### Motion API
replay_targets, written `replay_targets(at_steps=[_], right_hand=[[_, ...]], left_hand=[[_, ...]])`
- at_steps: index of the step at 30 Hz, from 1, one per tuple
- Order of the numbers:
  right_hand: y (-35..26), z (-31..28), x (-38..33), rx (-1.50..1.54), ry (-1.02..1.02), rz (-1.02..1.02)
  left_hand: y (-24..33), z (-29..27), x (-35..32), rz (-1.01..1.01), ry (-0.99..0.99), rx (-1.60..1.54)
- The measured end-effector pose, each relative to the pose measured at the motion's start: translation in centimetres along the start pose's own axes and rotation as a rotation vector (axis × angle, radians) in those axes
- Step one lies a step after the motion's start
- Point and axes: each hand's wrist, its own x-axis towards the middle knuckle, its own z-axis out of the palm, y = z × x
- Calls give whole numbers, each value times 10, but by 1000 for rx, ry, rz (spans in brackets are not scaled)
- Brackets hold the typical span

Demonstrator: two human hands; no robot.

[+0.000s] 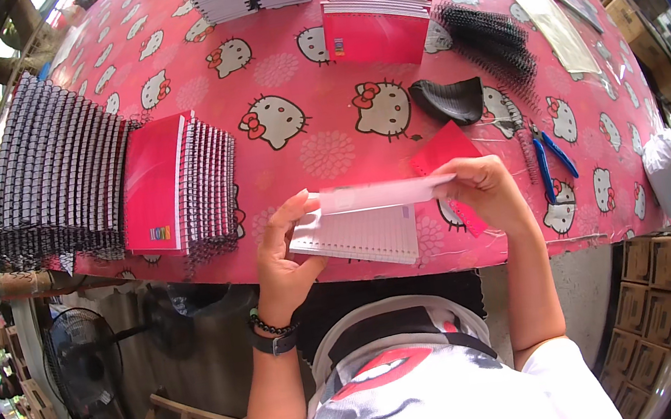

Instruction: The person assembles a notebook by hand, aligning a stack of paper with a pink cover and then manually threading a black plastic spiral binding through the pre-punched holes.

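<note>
Close to the table's front edge I hold a block of white lined notebook pages (369,235) with a row of punched holes along its near edge. My left hand (286,255) is closed round the block's left end, thumb underneath the near side. My right hand (480,189) pinches the right end of a pale pinkish sheet or flap (381,194) raised along the far side. Whether that flap is one sheet or several I cannot tell. A red notebook cover (449,151) lies on the table, partly behind my right hand.
Blue-handled pliers (553,162) lie right of my right hand. Beyond are a curved black piece (449,101), black spiral binding coils (487,34) and a red-covered notebook stack (377,32). Wire-bound notebooks (55,163) stand stacked at the left beside red ones (156,183). A patterned pink cloth (295,164) covers the table.
</note>
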Motion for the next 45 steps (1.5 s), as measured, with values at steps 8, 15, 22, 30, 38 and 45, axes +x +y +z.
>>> replay_targets(at_steps=[8,15,22,30,38,45], right_hand=[[8,9,1,75,208,-13],[-2,10,5,-182,-82,-285],[-2,-10,-2,-366,480,-72],[24,-26,-21,-63,278,448],[2,11,-4,-750,311,66],[-15,-14,19,-830,-133,142]], left_hand=[[-1,5,2,-14,17,-121],[-2,8,23,96,61,-11],[-5,24,38,-108,93,-189],[-5,33,35,-150,260,-53],[-3,25,34,-195,286,-22],[-5,16,27,-185,285,-169]])
